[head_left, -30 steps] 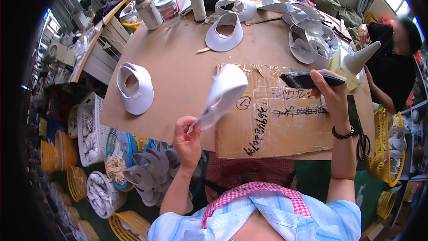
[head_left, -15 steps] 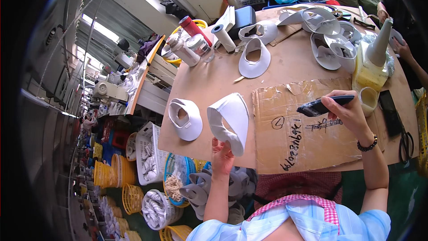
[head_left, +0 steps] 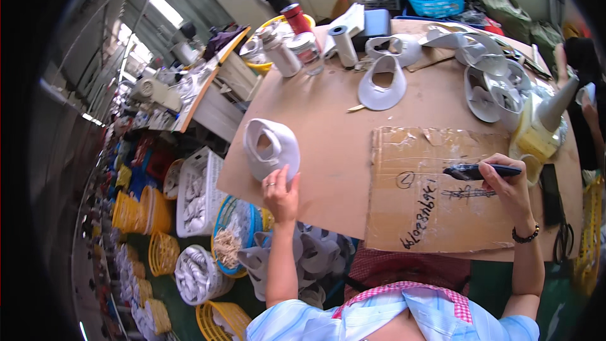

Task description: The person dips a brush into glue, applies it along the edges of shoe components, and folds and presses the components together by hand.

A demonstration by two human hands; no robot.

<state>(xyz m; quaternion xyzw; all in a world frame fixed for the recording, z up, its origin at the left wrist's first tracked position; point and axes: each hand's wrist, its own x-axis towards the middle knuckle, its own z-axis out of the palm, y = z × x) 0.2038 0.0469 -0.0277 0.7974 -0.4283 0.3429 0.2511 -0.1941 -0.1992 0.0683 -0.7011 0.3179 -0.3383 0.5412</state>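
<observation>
At the table's left edge, my left hand has its fingers on the near brim of a white sun visor. That visor seems to lie over another one, though their overlap is partly hidden. My right hand grips a dark, long tool, wider at its left end and brush-like; its exact kind is unclear. It is above a flat cardboard sheet with black handwriting. Another white visor lies farther back, and several more visors are heaped at the far right.
Right of the cardboard stand a yellowish container with a grey cone, a small cup and scissors. Bottles and a jar stand at the back left. Baskets crowd the floor at left. A co-worker's arm shows at far right.
My left hand has moved left and forward, bringing the visor it held up onto the spot of the one on the left. My right hand keeps the dark tool, now slightly lower in view.
</observation>
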